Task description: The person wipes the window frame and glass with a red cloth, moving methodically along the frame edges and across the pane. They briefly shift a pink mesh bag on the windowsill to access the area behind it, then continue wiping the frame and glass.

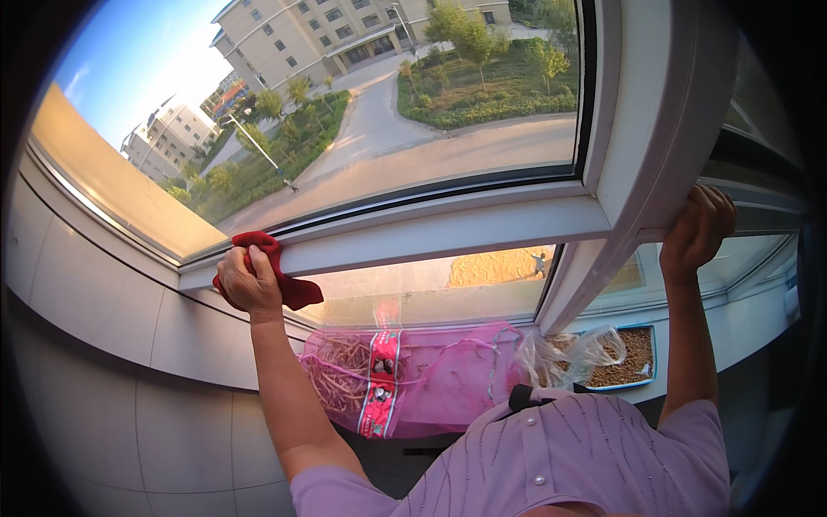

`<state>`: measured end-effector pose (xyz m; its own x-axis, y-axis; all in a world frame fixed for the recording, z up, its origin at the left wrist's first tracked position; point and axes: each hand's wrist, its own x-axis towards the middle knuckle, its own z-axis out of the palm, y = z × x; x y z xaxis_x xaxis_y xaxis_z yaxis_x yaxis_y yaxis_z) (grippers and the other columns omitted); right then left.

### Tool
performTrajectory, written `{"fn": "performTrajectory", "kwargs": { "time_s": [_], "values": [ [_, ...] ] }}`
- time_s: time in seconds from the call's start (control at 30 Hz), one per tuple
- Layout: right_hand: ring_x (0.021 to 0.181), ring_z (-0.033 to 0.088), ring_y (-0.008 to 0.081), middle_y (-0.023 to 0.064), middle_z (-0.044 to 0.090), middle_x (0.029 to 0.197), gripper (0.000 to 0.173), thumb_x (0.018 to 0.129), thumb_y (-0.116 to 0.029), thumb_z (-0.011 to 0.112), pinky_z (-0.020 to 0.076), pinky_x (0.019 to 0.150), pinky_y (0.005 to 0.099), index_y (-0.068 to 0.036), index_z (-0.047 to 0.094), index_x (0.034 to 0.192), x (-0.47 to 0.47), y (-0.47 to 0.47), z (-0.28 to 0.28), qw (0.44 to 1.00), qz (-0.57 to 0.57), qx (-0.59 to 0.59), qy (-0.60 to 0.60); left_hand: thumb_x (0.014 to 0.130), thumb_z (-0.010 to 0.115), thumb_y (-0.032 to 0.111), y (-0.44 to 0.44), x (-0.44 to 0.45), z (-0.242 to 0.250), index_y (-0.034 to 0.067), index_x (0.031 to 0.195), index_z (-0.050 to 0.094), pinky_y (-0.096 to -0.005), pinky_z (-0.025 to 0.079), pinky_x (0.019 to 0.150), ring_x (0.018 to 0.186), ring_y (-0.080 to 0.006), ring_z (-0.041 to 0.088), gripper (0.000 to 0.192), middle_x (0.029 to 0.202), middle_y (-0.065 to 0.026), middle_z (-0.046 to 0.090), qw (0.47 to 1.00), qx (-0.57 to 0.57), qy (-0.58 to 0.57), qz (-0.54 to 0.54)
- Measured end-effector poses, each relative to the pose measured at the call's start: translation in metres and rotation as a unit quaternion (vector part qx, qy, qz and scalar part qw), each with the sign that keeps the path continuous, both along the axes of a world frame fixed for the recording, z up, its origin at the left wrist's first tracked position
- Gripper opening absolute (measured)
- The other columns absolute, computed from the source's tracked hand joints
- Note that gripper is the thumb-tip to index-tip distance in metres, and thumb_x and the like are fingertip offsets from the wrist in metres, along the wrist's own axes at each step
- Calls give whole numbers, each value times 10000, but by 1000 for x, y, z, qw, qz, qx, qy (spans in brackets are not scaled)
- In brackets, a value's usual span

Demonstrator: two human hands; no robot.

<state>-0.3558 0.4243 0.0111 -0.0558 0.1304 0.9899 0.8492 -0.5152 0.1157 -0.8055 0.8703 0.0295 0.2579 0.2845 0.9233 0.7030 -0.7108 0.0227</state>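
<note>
My left hand [249, 281] grips a red cloth [294, 287] and presses it around the left end of the white window crossbar [446, 232]. Part of the cloth hangs below my fingers. On the right, my right hand [698, 229] is curled over the edge of the white upright frame [652, 129], with no cloth visible in it. Above the crossbar is a large glass pane [362, 148]; a smaller lower pane [413, 284] lies beneath it.
A pink mesh bag [446, 381] holding dried, root-like strands lies on the windowsill below the lower pane. To its right, a blue-rimmed tray [654, 362] of brown pellet-like pieces is partly covered by a clear plastic bag [601, 349]. Tiled wall [97, 265] borders the left side.
</note>
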Motion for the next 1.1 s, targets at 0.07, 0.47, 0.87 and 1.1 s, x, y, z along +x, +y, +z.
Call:
{"fn": "performTrajectory", "kwargs": {
  "time_s": [0.07, 0.47, 0.87, 1.1],
  "values": [
    [1089, 623, 242, 69, 686, 1081, 254, 1058, -233, 452, 345, 1109, 456, -80, 650, 1105, 0, 0, -1, 1000, -6, 0, 0, 937, 604, 229, 12, -11, -1, 68, 813, 578, -463, 450, 744, 791, -357, 561, 205, 815, -121, 639, 1000, 1, 1, 19],
    [1087, 612, 241, 74, 690, 1079, 276, 1066, -206, 428, 382, 1077, 448, -64, 661, 1106, 4, -1, 0, 1000, -15, -8, -22, 983, 547, 295, 66, -65, 3, 60, 798, 583, -474, 434, 759, 805, -369, 538, 301, 820, -141, 633, 996, -53, -17, 65],
    [1065, 615, 238, 67, 690, 1065, 264, 1052, -199, 432, 373, 1075, 447, -68, 660, 1085, 2, 1, 2, 1000, -10, -4, -17, 989, 537, 319, 73, -71, 0, 55, 817, 579, -501, 435, 797, 845, -398, 558, 317, 874, -152, 644, 992, -27, -16, 119],
    [1041, 624, 241, 65, 691, 1051, 259, 1057, -217, 438, 369, 1067, 445, -74, 654, 1061, -3, 3, 5, 1000, 0, 0, -11, 975, 566, 314, 23, -26, -3, 60, 831, 583, -508, 435, 784, 858, -391, 562, 292, 890, -137, 644, 996, -31, -2, 80]
  ]
}}
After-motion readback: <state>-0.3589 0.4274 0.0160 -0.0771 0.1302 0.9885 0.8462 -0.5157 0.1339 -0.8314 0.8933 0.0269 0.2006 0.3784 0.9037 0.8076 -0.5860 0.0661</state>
